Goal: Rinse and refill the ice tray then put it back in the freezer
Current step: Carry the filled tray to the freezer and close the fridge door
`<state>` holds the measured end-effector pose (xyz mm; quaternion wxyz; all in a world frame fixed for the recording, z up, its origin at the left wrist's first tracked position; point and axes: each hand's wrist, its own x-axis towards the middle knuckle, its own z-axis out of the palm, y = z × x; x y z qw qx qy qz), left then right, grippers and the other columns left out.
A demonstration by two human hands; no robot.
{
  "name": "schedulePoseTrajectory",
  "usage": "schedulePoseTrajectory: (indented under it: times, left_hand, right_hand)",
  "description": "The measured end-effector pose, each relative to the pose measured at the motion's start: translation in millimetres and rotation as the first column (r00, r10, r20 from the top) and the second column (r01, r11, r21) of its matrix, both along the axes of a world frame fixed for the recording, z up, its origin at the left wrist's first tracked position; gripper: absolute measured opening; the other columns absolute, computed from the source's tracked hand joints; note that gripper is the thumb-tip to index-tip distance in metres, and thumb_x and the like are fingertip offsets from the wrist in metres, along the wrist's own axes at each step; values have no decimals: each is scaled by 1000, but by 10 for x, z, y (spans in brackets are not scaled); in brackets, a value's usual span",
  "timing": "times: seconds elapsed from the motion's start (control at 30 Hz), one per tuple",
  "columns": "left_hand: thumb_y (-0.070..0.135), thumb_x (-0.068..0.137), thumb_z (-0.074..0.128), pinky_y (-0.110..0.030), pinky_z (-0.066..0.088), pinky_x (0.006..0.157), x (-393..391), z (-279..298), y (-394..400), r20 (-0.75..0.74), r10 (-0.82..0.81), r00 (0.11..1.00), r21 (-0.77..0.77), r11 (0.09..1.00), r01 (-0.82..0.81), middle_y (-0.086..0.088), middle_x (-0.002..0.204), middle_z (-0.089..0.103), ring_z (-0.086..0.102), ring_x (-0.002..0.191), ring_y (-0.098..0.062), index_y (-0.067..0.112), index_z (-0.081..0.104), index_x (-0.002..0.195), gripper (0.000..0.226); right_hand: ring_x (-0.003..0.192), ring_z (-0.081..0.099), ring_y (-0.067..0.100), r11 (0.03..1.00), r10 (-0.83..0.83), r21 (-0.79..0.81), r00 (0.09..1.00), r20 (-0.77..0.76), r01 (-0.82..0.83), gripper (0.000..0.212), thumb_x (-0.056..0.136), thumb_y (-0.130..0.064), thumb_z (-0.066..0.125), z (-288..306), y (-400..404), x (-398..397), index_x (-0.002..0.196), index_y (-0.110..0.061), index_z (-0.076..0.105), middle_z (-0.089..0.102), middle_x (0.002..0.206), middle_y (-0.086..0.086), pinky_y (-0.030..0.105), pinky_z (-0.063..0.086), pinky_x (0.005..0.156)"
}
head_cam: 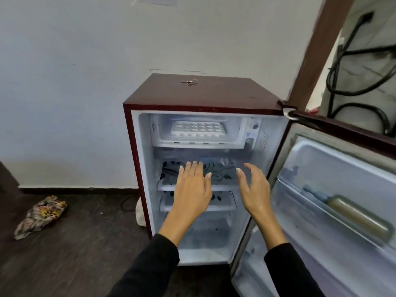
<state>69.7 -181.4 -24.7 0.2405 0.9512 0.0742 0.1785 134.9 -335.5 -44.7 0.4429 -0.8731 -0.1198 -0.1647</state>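
One maroon fridge (203, 93), dark floor (75, 243)

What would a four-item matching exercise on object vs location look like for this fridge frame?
Things:
1. ice tray
2. keys
3. bottle
4. patterned cloth

Places:
A. on the floor, left of the fridge
B. in the door shelf
C. in the freezer compartment
D. on top of the fridge

Pairs: 1-C, 2-D, 3-B, 4-A

Both the left hand and the right hand are held out in front of the shelves, holding nothing.
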Motion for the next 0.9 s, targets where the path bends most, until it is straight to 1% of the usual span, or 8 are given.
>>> schedulePoseTrajectory:
  times: [0.2,0.3,0.47,0.57,0.67,0.73,0.8,0.9]
  left_hand:
    - [33,103,26,-31,-2,118,-672,-108,-518,24,-97,995,-13,995,97,-10,155,28,15,147,-23,6,28,147,51]
    - [36,101,23,-32,4,118,-914,-162,-828,64,-144,988,-14,989,145,-12,150,38,24,144,-24,6,37,143,54]
    - [41,97,18,-37,7,120,-1203,-151,-1501,103,-200,974,-25,979,204,-12,148,41,27,143,-24,4,40,141,61]
    - [46,93,11,-37,8,119,-1347,-106,-1987,148,-229,962,-64,968,241,-13,146,43,29,142,-25,5,41,140,70]
    - [46,93,13,-30,6,118,-1464,-87,-2459,176,-270,947,-108,951,291,-10,146,44,31,141,-21,7,42,140,68]
    - [45,95,16,-27,6,118,-1504,-79,-2723,201,-293,935,-138,936,324,-8,145,46,34,140,-20,8,43,139,64]
    - [43,96,18,-27,9,118,-1542,-47,-2991,229,-324,918,-169,915,366,-6,144,46,36,138,-18,9,43,139,61]
    - [46,96,17,-26,9,119,-1592,28,-3354,243,-395,886,-189,876,443,-3,147,42,30,141,-15,12,39,142,62]
  right_hand:
    - [117,54,19,996,-88,32,994,58,87,42,98,-38,49,-162,-529,-914,126,-9,57,61,125,6,22,36,94]
    - [111,55,14,987,-146,87,985,92,138,40,96,-38,49,-186,-814,-1269,122,-11,59,60,118,-2,20,36,91]
    - [115,53,12,967,-228,143,968,108,212,41,97,-40,47,-185,-1406,-1699,126,-13,58,60,123,-2,25,39,96]
    - [114,52,9,954,-275,161,952,136,253,39,98,-40,48,-89,-1849,-1880,125,-14,58,58,121,-7,23,38,96]
    - [112,50,5,921,-363,227,907,213,316,50,93,-48,42,21,-2346,-2027,124,-12,59,55,118,-10,17,35,96]
    - [110,51,8,878,-457,286,848,269,383,52,93,-45,40,79,-2670,-2083,122,-7,59,57,117,-4,16,34,95]
    - [109,55,17,820,-555,357,775,302,448,49,94,-40,40,101,-3051,-2079,121,-3,59,60,117,7,21,38,96]
    - [114,58,29,703,-677,487,698,234,518,48,95,-38,40,127,-3610,-1948,125,-3,55,60,124,16,41,44,101]
